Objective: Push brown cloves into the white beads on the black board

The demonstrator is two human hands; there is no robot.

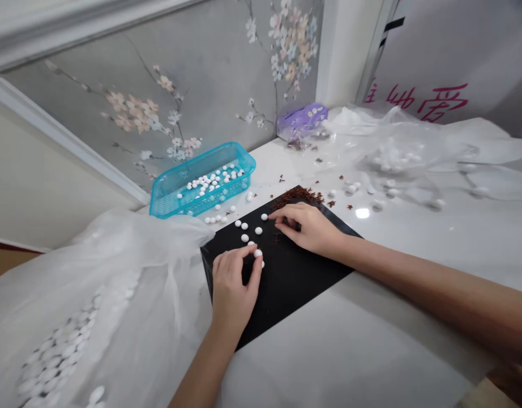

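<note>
My left hand (235,277) is over the left part of a black mat (286,294), its thumb and forefinger pinched on a small white ball (258,253). Several more white balls (244,238) lie loose on the mat just beyond those fingers. My right hand (309,226) hovers over the mat's far side, thumb and forefinger apart. Its forefinger tip is beside another white ball (264,217); whether they touch I cannot tell. A heap of small reddish-brown, star-like pieces (299,195) covers the mat's far corner, behind my right hand. A few dark bits (276,239) lie below that hand.
A turquoise plastic basket (159,198) holding white balls stands by the floral wall panel. Clear plastic bags with white balls lie at left (129,243) and back right (435,133). A purple packet (301,119) sits at the back. Loose balls and brown bits dot the white table (414,249).
</note>
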